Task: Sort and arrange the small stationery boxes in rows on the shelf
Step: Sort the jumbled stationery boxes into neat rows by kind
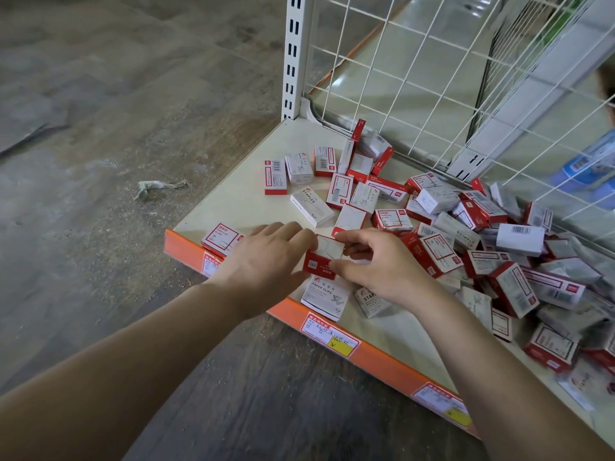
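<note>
Two bare hands meet over one small red-and-white cardboard box near the front edge of the cream shelf board: the right hand pinches it between thumb and fingers, while the left hand lies flat with straight fingers touching its left side, probably to square it toward the red-framed box just beside that hand, where a row could start. Dozens of similar boxes lie loose across the shelf, heaped against the white wire-grid back panel, so sorting has barely begun.
</note>
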Available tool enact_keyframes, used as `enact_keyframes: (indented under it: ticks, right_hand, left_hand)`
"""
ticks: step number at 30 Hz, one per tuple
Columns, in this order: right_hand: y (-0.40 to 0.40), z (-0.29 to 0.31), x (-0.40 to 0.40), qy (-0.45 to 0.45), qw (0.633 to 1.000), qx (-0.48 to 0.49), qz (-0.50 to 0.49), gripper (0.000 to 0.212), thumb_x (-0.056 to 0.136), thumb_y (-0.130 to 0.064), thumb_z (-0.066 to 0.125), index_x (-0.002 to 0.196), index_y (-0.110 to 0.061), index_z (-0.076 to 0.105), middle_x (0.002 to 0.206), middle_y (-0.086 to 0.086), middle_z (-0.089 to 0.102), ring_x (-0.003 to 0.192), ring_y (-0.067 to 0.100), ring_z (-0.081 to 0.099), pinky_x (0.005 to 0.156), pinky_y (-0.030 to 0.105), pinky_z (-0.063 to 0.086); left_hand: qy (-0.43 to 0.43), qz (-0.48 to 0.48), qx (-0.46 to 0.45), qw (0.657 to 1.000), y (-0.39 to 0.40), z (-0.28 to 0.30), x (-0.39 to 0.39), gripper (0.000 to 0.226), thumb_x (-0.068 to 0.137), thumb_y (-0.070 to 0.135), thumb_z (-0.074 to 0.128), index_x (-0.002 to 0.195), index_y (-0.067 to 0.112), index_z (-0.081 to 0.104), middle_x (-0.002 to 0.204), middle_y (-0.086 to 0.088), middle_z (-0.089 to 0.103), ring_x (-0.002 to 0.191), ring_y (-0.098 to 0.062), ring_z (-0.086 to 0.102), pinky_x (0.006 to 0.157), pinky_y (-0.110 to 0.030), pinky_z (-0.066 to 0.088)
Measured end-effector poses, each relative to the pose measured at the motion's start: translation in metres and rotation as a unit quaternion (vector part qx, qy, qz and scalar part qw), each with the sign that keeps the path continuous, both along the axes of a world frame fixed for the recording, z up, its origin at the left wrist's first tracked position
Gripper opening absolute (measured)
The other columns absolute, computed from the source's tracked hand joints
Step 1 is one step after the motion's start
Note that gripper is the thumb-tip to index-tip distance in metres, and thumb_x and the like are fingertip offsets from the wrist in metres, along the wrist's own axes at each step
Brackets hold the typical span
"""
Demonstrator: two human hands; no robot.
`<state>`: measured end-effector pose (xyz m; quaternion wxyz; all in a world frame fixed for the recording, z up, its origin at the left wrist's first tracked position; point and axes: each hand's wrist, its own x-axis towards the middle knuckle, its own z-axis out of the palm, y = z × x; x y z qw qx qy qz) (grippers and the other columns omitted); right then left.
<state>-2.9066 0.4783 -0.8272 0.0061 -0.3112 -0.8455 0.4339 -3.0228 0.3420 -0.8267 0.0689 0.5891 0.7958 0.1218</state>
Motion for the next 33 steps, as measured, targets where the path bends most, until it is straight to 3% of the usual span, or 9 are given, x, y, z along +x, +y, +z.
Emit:
enact_keyframes:
  ticks: [4,7,9,11,14,16,23,28,33]
  right_hand:
    - [0.000,-0.002,0.000,0.003,1.000,-0.001,0.002,0.055,0.076,-0.035,0.072,0.127,-0.021,0.054,0.112,-0.006,0.055,0.099,0.000,0.053,0.086,0.020,0.046]
    - [0.001,-0.005,0.003,0.006,1.000,0.001,0.008,0.055,0.078,-0.032,0.071,0.128,-0.019,0.053,0.114,-0.007,0.055,0.102,0.002,0.054,0.092,0.025,0.047]
    - [0.003,-0.007,0.007,-0.002,1.000,0.013,0.017,0.057,0.079,-0.029,0.071,0.131,-0.019,0.051,0.117,-0.007,0.055,0.104,0.003,0.053,0.095,0.027,0.047]
    - [0.004,-0.010,0.009,-0.010,0.999,0.034,0.022,0.056,0.080,-0.026,0.071,0.132,-0.020,0.050,0.122,-0.005,0.054,0.104,0.003,0.052,0.094,0.023,0.045]
    - [0.002,-0.011,0.011,-0.015,0.997,0.070,0.027,0.055,0.082,-0.022,0.069,0.133,-0.022,0.049,0.125,-0.005,0.053,0.104,0.002,0.050,0.093,0.022,0.045]
    - [0.000,-0.009,0.009,-0.009,0.997,0.072,0.026,0.056,0.082,-0.021,0.069,0.134,-0.022,0.047,0.126,-0.004,0.052,0.107,0.004,0.050,0.095,0.026,0.045]
    - [-0.013,-0.007,0.004,-0.011,0.997,0.071,0.025,0.063,0.082,-0.027,0.069,0.137,-0.026,0.040,0.129,-0.006,0.052,0.118,0.010,0.049,0.096,0.028,0.045]
    - [-0.020,-0.009,0.003,-0.012,0.998,0.062,0.030,0.055,0.083,-0.031,0.068,0.132,-0.027,0.043,0.128,-0.008,0.054,0.117,0.007,0.049,0.087,0.018,0.040]
    - [-0.021,-0.008,0.003,0.008,0.996,0.086,0.011,0.048,0.086,-0.029,0.063,0.129,-0.026,0.044,0.125,-0.009,0.056,0.117,0.009,0.050,0.082,0.016,0.039]
  left_hand:
    - [0.013,-0.014,0.026,0.999,-0.003,0.003,0.001,0.034,0.090,0.033,0.055,0.120,0.018,0.052,0.116,0.002,0.058,0.106,-0.018,0.055,0.088,-0.027,0.042]
    - [0.024,-0.043,0.058,0.997,-0.006,-0.002,-0.005,0.030,0.070,0.015,0.079,0.094,0.005,0.066,0.081,-0.008,0.068,0.066,-0.028,0.066,0.053,-0.034,0.054]
    - [0.026,-0.033,0.063,0.997,-0.008,-0.005,-0.007,0.026,0.068,0.012,0.080,0.090,0.004,0.068,0.075,-0.009,0.068,0.059,-0.029,0.065,0.046,-0.034,0.054]
    - [0.008,-0.024,0.061,0.998,-0.009,-0.003,-0.007,0.024,0.076,0.013,0.073,0.097,0.004,0.067,0.082,-0.011,0.069,0.066,-0.032,0.066,0.051,-0.038,0.055]
    - [-0.031,0.032,0.057,0.997,-0.007,-0.002,-0.006,0.035,0.092,0.025,0.053,0.124,0.010,0.055,0.113,-0.007,0.063,0.099,-0.029,0.061,0.079,-0.038,0.051]
    - [-0.066,0.073,0.055,0.994,-0.005,-0.002,-0.007,0.038,0.095,0.029,0.046,0.129,0.014,0.050,0.120,-0.004,0.059,0.106,-0.025,0.057,0.087,-0.036,0.046]
    - [-0.195,0.188,0.057,0.961,0.007,0.000,-0.002,0.032,0.095,0.030,0.046,0.117,0.012,0.061,0.106,-0.002,0.067,0.084,-0.014,0.059,0.066,-0.021,0.042]
    - [-0.221,0.232,0.013,0.947,0.008,-0.005,-0.002,0.032,0.097,0.032,0.041,0.098,0.012,0.065,0.079,0.004,0.058,0.066,-0.009,0.051,0.052,-0.018,0.036]
    - [-0.272,0.248,0.001,0.930,0.007,-0.007,0.001,0.033,0.097,0.033,0.041,0.085,0.011,0.062,0.083,-0.002,0.062,0.072,-0.017,0.057,0.061,-0.024,0.044]
